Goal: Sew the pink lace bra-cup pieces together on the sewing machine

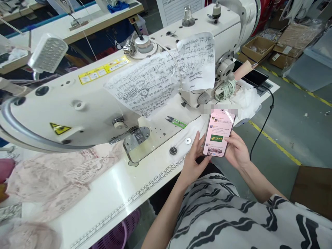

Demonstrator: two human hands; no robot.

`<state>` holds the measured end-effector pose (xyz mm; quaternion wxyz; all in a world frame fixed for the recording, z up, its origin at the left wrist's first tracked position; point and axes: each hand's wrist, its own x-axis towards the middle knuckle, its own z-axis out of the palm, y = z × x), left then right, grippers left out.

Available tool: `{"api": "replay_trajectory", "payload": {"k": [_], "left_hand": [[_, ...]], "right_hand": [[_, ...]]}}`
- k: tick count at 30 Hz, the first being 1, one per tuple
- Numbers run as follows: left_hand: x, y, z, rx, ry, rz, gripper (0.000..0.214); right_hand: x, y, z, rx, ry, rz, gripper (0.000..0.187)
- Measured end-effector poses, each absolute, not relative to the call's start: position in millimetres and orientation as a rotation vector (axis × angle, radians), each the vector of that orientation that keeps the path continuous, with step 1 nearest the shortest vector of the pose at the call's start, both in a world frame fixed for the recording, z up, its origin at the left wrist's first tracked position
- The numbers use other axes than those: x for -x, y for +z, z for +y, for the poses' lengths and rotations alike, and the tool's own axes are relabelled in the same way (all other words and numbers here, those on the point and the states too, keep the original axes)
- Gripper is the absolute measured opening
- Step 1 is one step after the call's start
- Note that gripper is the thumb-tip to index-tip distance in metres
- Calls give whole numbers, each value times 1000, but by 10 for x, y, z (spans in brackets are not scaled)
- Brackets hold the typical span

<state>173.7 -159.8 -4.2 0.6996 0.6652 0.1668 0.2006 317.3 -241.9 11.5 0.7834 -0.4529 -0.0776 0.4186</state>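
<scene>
A smartphone (219, 133) with a lit pink screen is held upright between both hands at the table's front edge. My left hand (193, 162) grips its lower left side, fingers partly behind it. On its right side my right hand (237, 148) is closed round the edge, the thumb lying over the screen. Left of the phone lie a dark round bobbin part (173, 150) and a small white disc (188, 141) on the tabletop. Green-handled thread snips (176, 122) rest on the sewing machine's bed, a little farther back.
A large white sewing machine (98, 100) spans the table, with handwritten paper sheets (147, 83) strapped to it. Pale pink lace fabric (57, 173) is heaped at the left. A ruler strip (145, 188) follows the front edge. A purple basket (119, 235) stands below; cardboard boxes (256, 48) sit back right.
</scene>
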Motion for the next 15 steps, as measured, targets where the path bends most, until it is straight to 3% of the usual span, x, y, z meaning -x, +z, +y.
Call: {"api": "replay_trajectory", "payload": {"k": [15], "left_hand": [[-1736,-43,-1598,-1475,435,372,84]], "right_hand": [[-3174,97,-2429,960,906,-152,29]]}}
